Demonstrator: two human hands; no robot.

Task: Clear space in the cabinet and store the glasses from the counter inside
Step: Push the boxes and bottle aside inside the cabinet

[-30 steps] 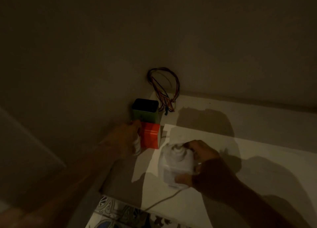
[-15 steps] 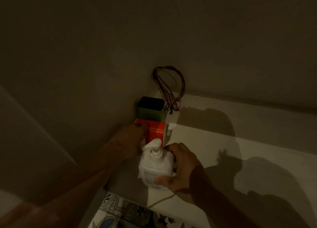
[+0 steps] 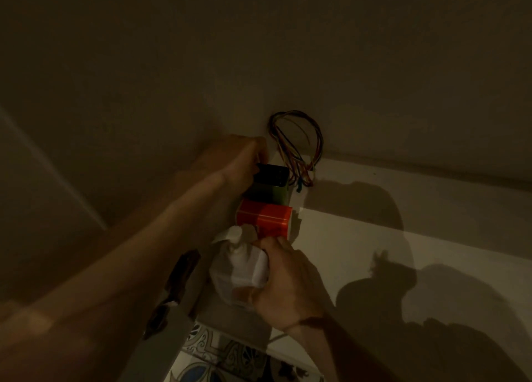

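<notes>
Hands have both shifted toward the back left corner of the cabinet shelf (image 3: 374, 252): the left hand (image 3: 239, 157), a second ago beside the red box (image 3: 264, 219), now reaches past it and curls over the far edge of the dark-topped green tin (image 3: 269, 184), though in this dim light I cannot tell whether it truly grips or only touches. The right hand (image 3: 283, 281) is closed around the white pump bottle (image 3: 239, 269), which has been slid left until it stands just in front of the red box. That packs the clutter into one column against the left wall, leaving the lit shelf to the right bare and open for glasses; none are in view. A wire bundle (image 3: 299, 148) hangs just behind the tin, and the bottle stands near the shelf's front edge.
</notes>
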